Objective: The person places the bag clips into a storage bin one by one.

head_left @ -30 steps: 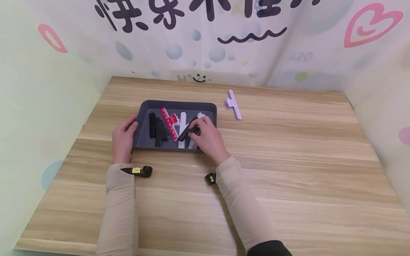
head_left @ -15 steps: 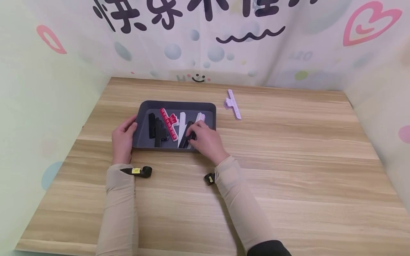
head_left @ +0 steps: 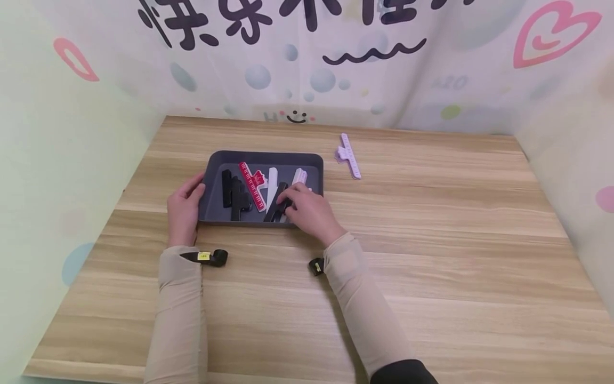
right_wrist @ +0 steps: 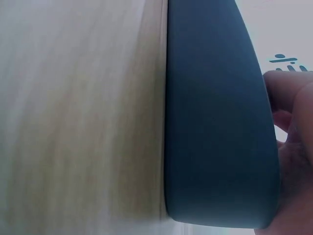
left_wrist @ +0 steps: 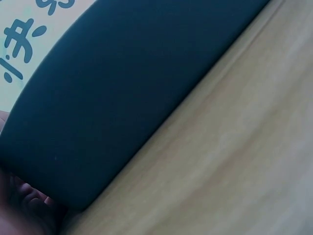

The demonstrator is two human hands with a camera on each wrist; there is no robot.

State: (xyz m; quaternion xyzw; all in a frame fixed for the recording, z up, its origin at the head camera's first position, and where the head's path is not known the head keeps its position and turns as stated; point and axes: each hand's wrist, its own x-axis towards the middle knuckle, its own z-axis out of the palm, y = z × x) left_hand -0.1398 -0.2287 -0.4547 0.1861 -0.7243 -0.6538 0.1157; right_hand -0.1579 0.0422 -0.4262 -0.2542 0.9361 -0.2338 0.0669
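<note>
A dark grey tray (head_left: 259,223) holds several bag clips. My right hand (head_left: 309,210) reaches over its right end and pinches a black clip (head_left: 275,202), which lies low and slanted among the others. Beside that clip are a white clip (head_left: 271,184) and a pale clip (head_left: 300,175), partly covered by my hand. A red clip (head_left: 252,185) with white markings sits mid-tray, and two black clips lie on the left, one of them a wide-handled black clip (head_left: 236,197). My left hand (head_left: 184,210) rests against the tray's left outer wall. Both wrist views mostly show the tray's outside.
A lilac clip (head_left: 349,156) lies on the wooden table (head_left: 455,240) behind and right of the tray. A printed white curtain (head_left: 307,64) stands along the table's back edge, with pale walls at both sides.
My right hand has lowered the black clip into the tray, turned it steeper beside the white clip, then nudged it slightly left. The left hand and tray stay put.
</note>
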